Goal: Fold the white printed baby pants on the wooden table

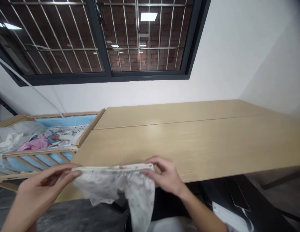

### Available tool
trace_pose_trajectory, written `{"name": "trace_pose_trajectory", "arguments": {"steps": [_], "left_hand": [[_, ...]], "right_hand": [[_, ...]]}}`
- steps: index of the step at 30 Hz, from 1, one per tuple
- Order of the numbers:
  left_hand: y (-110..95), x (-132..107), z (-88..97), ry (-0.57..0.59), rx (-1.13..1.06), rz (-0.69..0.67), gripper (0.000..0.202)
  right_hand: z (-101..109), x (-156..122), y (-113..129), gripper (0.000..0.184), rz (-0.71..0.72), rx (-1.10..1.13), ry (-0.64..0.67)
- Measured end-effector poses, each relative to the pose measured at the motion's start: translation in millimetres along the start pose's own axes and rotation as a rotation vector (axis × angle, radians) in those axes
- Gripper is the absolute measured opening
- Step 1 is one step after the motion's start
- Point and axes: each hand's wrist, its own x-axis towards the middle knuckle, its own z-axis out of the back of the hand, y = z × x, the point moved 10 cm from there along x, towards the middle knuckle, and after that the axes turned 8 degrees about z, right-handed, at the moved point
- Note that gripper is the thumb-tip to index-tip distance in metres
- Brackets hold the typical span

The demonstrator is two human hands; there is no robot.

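Note:
Between my two hands hangs a pair of small white pants [139,196] with a faint dark print, the waistband stretched out level. My left hand [44,188] pinches the left end of the waistband between thumb and fingers. At the other end, my right hand [165,175] grips the corner in the same way. Both legs dangle down, the right one longer in view and running out past the bottom edge. The garment is held at the near edge of the wooden table [183,141], partly in front of it.
A wooden crib [90,129] with blue lining stands against the table's left side, holding a heap of clothes, among them a pink cloth [36,143]. A barred window [145,38] is in the wall behind. At lower right, a white object [229,216] with a cable lies below table height.

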Motion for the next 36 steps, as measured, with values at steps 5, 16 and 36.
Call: {"name": "trace_pose_trajectory", "arguments": {"steps": [5, 16, 36], "left_hand": [[-91, 35, -93.4, 0.302, -0.06, -0.242, 0.033], [-104, 149, -287.4, 0.457, 0.047, -0.221, 0.011], [-174, 65, -340.6, 0.527, 0.285, -0.296, 0.026]], "right_hand": [[71, 66, -3, 0.024, -0.037, -0.24, 0.078], [140, 157, -191, 0.025, -0.423, -0.386, 0.162], [156, 153, -314, 0.026, -0.467, -0.319, 0.029]]}}
